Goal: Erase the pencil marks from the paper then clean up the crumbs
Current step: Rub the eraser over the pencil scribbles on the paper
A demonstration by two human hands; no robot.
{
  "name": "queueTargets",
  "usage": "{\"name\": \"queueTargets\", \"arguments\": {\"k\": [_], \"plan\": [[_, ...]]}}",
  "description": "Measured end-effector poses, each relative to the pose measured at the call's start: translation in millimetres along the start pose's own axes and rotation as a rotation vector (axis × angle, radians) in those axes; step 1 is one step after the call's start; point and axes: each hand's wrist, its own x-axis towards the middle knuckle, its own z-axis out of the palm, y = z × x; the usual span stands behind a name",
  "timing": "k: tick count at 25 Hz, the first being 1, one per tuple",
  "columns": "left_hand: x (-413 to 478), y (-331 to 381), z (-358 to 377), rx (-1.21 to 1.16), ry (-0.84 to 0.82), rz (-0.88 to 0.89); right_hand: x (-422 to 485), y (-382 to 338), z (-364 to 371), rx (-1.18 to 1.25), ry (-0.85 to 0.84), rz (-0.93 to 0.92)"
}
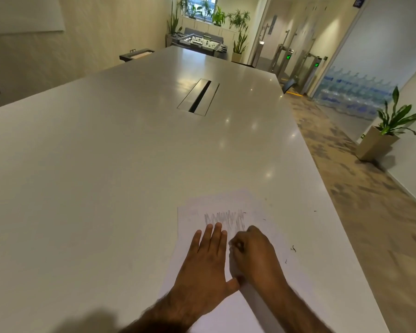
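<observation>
White conf. table (106, 164), paper (226, 200) at 6 o'clock.
Pressed paper flat w/ left hand (207, 258), fingers straight; held right hand (255, 253) at its 3 o'clock, fingers curled, grip contents blurred, couldn't tell. Pencil marks (226, 218) at 12 of hands, crumbs (293, 248) further at 3.

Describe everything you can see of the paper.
The paper is a white sheet lying flat, slightly askew, near the right edge of the table. Grey pencil marks zigzag across its middle. The left hand presses flat on it; the curled right hand rests on it too. Dark crumbs lie just right of it.
</observation>
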Motion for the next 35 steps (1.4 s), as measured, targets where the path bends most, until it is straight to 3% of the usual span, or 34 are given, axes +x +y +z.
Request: {"name": "queueTargets", "arguments": {"k": [3,6,11,14,17,23,26,29,35], "plan": [[0.2,2.1,-5.3,-0.006,-0.053,-0.015,37.0,4.4,6.0,-0.085,0.084,0.040],[-0.3,3.4,-7.5,0.018,-0.097,-0.049,72.2,7.6,-8.5,-0.017,0.024,0.095],[1.4,-0.1,1.1,0.013,-0.041,-0.005,-9.4,-5.9,-7.0,-0.037,-0.031,0.006],[2.0,0.4,-1.1,0.022,-0.001,0.008,25.0,-1.3,-4.2,-0.100,0.029,0.006],[-1.0,3.9,-10.5,0.029,-0.068,-0.016,63.8,4.3,-7.0,-0.013,0.076,0.082],[-1.8,1.4,-1.2,0.028,0.044,-0.016,-1.8,2.2,-7.0,-0.012,0.002,0.077],[-1.1,3.3,-5.0,0.013,-0.046,-0.031,47.9,5.9,-9.7,-0.089,0.050,0.078],[-3.5,5.1,-10.2,0.024,-0.043,-0.046,73.5,10.3,-17.6,-0.013,0.048,0.115],[1.5,1.9,1.0,-0.014,-0.002,-0.002,-4.3,-1.0,-9.8,-0.045,0.023,0.059]]}}
